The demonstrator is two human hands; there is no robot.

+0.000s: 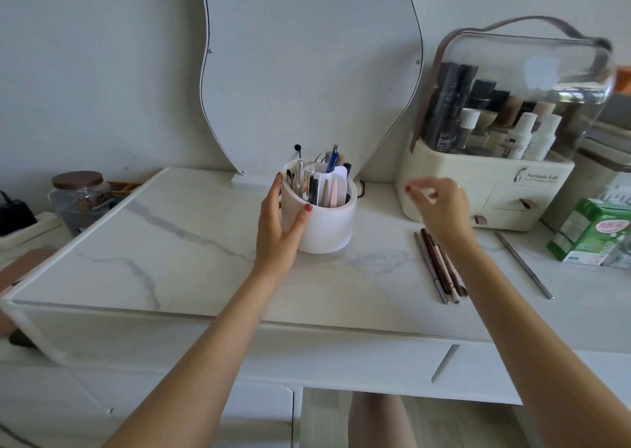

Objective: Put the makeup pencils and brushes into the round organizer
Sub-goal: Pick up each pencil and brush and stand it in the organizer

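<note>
The round white organizer point(327, 222) stands mid-table with several pens, brushes and tools upright in its compartments. My left hand point(280, 229) grips its left side, thumb on the front wall and fingers round the rim. My right hand point(444, 205) hovers to the organizer's right, above the table, blurred, fingers loosely curled and holding nothing I can see. Below that hand lies a bundle of makeup pencils point(438, 266), side by side on the marble top. A single thin grey pencil point(524, 265) lies apart further right.
A cream cosmetics case point(485, 188) with a clear lid stands at the back right. A green carton point(594, 236) sits at the far right. A wavy mirror point(307, 72) leans on the wall behind. A lidded glass jar point(80, 198) stands left, off the raised marble top point(170, 243).
</note>
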